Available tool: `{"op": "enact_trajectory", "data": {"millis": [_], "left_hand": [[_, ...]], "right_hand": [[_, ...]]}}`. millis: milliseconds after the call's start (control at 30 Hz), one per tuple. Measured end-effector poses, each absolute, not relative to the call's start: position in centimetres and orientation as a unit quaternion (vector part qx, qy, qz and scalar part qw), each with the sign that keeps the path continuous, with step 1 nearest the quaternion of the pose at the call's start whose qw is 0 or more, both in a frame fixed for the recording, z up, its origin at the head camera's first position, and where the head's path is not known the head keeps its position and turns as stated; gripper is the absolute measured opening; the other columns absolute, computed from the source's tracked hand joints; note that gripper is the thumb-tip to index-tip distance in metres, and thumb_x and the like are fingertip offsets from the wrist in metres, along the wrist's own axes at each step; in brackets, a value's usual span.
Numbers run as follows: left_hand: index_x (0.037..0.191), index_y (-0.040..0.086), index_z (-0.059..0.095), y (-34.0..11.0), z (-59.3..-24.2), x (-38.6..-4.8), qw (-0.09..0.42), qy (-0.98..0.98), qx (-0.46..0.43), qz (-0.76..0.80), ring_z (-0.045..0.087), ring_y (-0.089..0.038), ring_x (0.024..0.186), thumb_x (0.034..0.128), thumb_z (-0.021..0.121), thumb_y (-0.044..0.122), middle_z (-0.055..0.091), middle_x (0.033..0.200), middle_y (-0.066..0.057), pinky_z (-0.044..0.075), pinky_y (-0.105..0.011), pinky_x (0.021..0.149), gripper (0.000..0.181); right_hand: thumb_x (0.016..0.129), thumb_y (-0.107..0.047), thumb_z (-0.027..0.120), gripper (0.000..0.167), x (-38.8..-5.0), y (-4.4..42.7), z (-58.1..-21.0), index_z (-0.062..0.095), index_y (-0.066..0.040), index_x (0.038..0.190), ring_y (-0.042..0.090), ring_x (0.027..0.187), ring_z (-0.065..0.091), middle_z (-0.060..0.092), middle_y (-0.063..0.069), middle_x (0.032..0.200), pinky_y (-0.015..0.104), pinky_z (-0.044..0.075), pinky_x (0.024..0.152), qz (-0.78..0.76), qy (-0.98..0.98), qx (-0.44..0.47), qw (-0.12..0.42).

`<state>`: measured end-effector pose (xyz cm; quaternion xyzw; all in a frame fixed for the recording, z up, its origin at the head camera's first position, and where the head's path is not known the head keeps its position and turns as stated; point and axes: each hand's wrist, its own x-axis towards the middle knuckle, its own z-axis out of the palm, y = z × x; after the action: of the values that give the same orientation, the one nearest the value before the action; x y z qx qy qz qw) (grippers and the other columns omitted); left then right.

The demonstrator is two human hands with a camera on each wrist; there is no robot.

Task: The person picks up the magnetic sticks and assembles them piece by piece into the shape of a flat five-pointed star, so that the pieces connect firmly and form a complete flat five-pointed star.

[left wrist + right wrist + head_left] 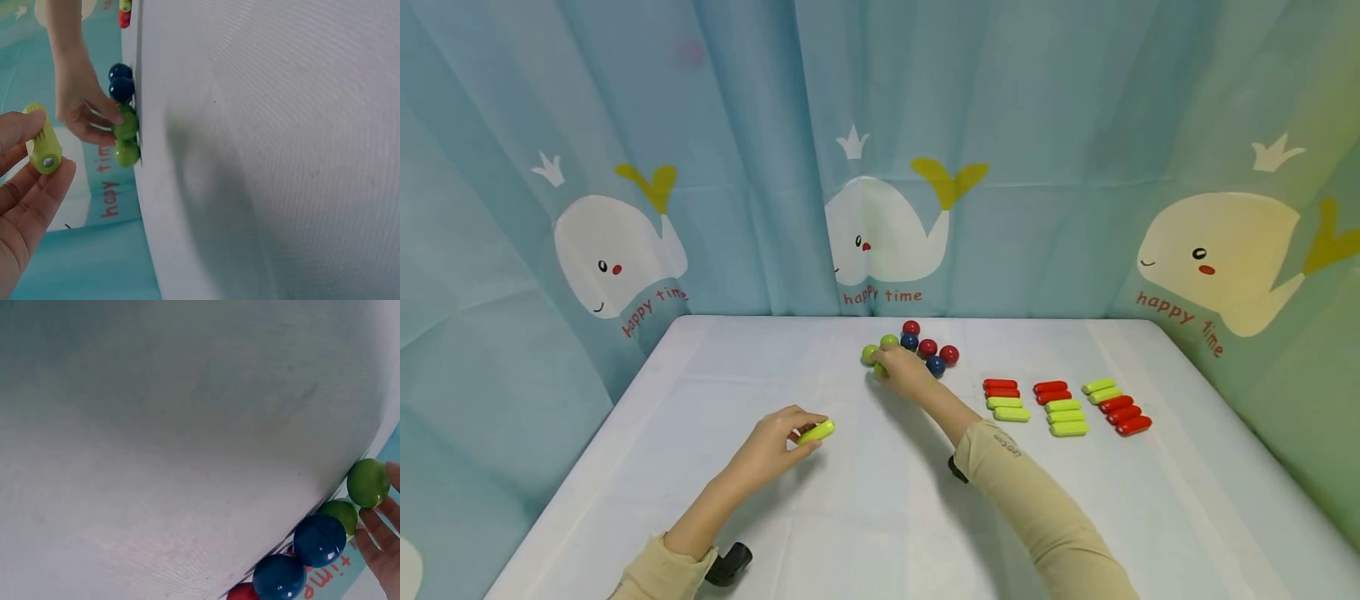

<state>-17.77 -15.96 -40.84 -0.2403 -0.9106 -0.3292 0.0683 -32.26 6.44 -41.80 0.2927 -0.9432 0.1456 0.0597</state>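
Between its thumb and fingers, my left hand (775, 443) pinches a yellow-green magnetic rod (817, 432) above the table's left half. A round metal tip shows on the end of this rod (44, 147) in the left wrist view. My right hand (906, 372) reaches to the ball cluster at the back and holds a green ball (369, 482) with thumb and fingertips, at the tabletop. Two other green balls, one of them a ball (870, 354) at the left, sit close by. A blue ball (936, 366) and a red ball (949, 356) lie right of the hand.
Right of the right forearm lie three groups of red and yellow-green rods: a left group (1002, 394), a middle group (1064, 417) and a right group (1120, 408). A whale-printed curtain (745, 208) hangs behind the white table (880, 517).
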Motion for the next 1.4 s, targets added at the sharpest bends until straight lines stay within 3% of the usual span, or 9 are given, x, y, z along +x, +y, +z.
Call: {"op": "enact_trajectory", "data": {"millis": [200, 433, 733, 1067, 1400], "left_hand": [[0.112, 0.004, 0.066, -15.5, -41.1, -17.7, 0.068, -0.911, -0.241, -0.328, 0.061, -0.014, 0.082, 0.0816, 0.071, 0.007, 0.065, 0.095, -0.003, 0.051, -0.020, 0.070, 0.031], [0.113, 0.006, 0.066, -14.6, -40.6, -17.9, 0.062, -0.906, -0.244, -0.339, 0.060, -0.012, 0.083, 0.0820, 0.071, 0.008, 0.064, 0.095, -0.001, 0.052, -0.021, 0.072, 0.032], [0.110, 0.006, 0.067, -13.9, -40.8, -18.6, 0.048, -0.905, -0.252, -0.339, 0.060, -0.012, 0.083, 0.0827, 0.071, 0.009, 0.063, 0.091, 0.000, 0.050, -0.021, 0.070, 0.028], [0.106, 0.005, 0.068, -13.3, -40.8, -19.2, 0.040, -0.916, -0.227, -0.330, 0.058, -0.011, 0.080, 0.0810, 0.072, 0.007, 0.064, 0.090, 0.000, 0.050, -0.021, 0.069, 0.026], [0.104, 0.003, 0.069, -12.4, -41.1, -20.2, 0.028, -0.923, -0.197, -0.330, 0.059, -0.012, 0.078, 0.0796, 0.073, 0.006, 0.065, 0.087, -0.004, 0.050, -0.022, 0.067, 0.024]], "right_hand": [[0.080, 0.002, 0.067, 0.029, -32.0, 6.6, -41.8, 0.067, -0.004, 0.109, 0.027, 0.090, 0.065, 0.066, 0.012, 0.100, 0.036, 0.052, 0.083, 0.121, -0.944, 0.301, 0.062], [0.082, 0.000, 0.067, 0.025, -32.0, 7.0, -41.7, 0.067, -0.005, 0.106, 0.020, 0.071, 0.053, 0.061, 0.010, 0.091, 0.033, 0.051, 0.069, 0.076, -0.943, 0.316, 0.071], [0.084, -0.002, 0.067, 0.019, -32.1, 7.6, -41.8, 0.068, -0.002, 0.103, 0.021, 0.080, 0.057, 0.061, 0.011, 0.097, 0.032, 0.053, 0.076, 0.081, -0.943, 0.315, 0.067], [0.082, -0.002, 0.070, 0.027, -31.5, 8.6, -40.9, 0.067, 0.001, 0.108, 0.022, 0.090, 0.063, 0.063, 0.012, 0.102, 0.031, 0.053, 0.081, 0.128, -0.940, 0.310, 0.055], [0.082, -0.005, 0.070, 0.025, -30.4, 10.2, -40.8, 0.066, 0.003, 0.106, 0.021, 0.083, 0.057, 0.061, 0.014, 0.096, 0.032, 0.052, 0.075, 0.196, -0.929, 0.306, 0.069]]}}
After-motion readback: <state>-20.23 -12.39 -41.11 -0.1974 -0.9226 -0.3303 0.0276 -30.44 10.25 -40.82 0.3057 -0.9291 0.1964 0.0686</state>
